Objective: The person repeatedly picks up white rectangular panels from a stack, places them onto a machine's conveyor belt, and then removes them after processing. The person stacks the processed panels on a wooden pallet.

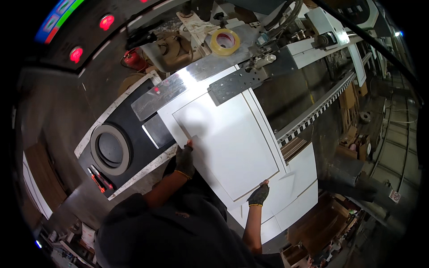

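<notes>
A white cabinet door panel [228, 134] with a recessed centre lies flat on a machine bed. My left hand [184, 160], in a dark glove with a yellow cuff, grips the panel's near left edge. My right hand [258, 194], gloved the same way, holds the panel's near right edge. The far end of the panel sits under a perforated metal bracket [239, 81] and a shiny metal bar [178, 87]. More white panels [297, 187] lie stacked beneath it on the right.
A roll of yellow tape [225, 41] rests on the machine top. A black console with a round grey ring [111, 149] sits to the left. A toothed rail [319, 111] runs along the right. Cardboard boxes [321, 228] stand on the floor at lower right.
</notes>
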Demonstrator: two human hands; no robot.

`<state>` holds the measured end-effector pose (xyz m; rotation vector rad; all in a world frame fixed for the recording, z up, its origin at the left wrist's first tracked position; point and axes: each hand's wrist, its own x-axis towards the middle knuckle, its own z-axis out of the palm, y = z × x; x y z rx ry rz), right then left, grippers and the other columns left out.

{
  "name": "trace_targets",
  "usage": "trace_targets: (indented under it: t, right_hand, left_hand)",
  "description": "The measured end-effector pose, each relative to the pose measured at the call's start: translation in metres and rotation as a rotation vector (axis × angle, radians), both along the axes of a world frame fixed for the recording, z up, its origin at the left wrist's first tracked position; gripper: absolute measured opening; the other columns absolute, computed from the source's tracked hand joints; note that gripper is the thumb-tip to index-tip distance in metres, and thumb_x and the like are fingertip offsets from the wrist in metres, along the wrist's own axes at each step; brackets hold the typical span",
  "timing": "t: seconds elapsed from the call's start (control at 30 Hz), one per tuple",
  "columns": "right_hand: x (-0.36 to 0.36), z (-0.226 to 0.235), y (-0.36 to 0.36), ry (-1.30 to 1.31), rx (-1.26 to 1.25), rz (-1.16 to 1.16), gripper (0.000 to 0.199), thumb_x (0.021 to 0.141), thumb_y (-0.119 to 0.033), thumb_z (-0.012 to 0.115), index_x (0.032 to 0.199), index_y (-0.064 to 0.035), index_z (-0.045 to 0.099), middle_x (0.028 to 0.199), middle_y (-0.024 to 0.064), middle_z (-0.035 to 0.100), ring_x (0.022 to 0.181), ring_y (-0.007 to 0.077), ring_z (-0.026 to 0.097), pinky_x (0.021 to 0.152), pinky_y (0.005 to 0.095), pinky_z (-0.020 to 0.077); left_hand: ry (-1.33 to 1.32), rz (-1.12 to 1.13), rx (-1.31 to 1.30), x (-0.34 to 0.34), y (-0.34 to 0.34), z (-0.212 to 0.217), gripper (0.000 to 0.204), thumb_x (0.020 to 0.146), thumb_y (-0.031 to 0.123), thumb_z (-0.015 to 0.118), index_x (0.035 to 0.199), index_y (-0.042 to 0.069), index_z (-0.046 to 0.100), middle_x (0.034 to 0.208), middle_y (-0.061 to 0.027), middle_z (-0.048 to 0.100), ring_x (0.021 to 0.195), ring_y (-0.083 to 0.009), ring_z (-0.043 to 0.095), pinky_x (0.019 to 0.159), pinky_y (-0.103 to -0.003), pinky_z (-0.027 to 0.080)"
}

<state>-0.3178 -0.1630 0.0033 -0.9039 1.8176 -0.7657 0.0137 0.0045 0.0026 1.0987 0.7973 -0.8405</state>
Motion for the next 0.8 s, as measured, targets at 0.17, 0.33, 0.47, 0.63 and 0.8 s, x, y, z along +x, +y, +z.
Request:
trace_targets:
  t: [0.17,0.33,0.47,0.63,0.8]
  right_hand:
    - [0.004,-0.008,-0.007,0.064,0.036,-0.026,0.038,0.097,-0.046,0.051,0.075,-0.0151,0.049,0.076,-0.0019,0.048,0.080,0.0138,0.048,0.083,0.0348,0.0429]
    - [-0.001,-0.010,-0.033,0.028,0.020,-0.034,0.036,0.096,-0.042,0.056,0.079,-0.0108,0.050,0.080,-0.0007,0.049,0.081,0.0135,0.048,0.081,0.0335,0.0431]
    - [-0.007,-0.012,-0.061,-0.098,0.024,-0.117,0.036,0.093,-0.036,0.064,0.098,-0.0023,0.054,0.091,0.0031,0.056,0.087,0.0149,0.052,0.084,0.0342,0.0463]
    - [-0.013,-0.013,-0.105,-0.177,0.050,-0.130,0.049,0.093,-0.035,0.065,0.121,0.0037,0.051,0.100,0.0071,0.059,0.092,0.0155,0.053,0.087,0.0331,0.0459]
    - [0.005,-0.003,-0.154,-0.078,0.097,-0.131,0.063,0.090,-0.047,0.065,0.118,0.0057,0.048,0.100,0.0084,0.059,0.093,0.0182,0.052,0.085,0.0328,0.0437]
  left_hand:
    - [-0.109,-0.056,0.059,0.001,-0.007,-0.009,0.041,0.092,0.038,0.066,0.115,0.008,0.053,0.103,-0.0067,0.062,0.090,-0.0210,0.061,0.075,-0.039,0.056]
    - [-0.076,-0.024,0.003,0.006,-0.045,0.012,0.034,0.094,0.034,0.064,0.116,0.010,0.056,0.099,-0.0004,0.060,0.091,-0.0142,0.055,0.080,-0.033,0.048]
    - [-0.096,-0.089,0.108,0.006,-0.076,0.019,0.033,0.093,0.036,0.065,0.111,0.010,0.058,0.095,-0.0006,0.060,0.086,-0.0157,0.056,0.077,-0.035,0.050]
    - [-0.136,0.003,0.009,0.000,-0.117,-0.007,0.028,0.090,0.036,0.069,0.105,0.014,0.061,0.089,0.0018,0.058,0.081,-0.0131,0.054,0.075,-0.035,0.051]
    - [-0.140,-0.125,0.006,0.003,-0.154,-0.027,0.048,0.090,0.046,0.065,0.118,0.007,0.058,0.110,-0.0031,0.061,0.106,-0.0184,0.055,0.096,-0.039,0.045]
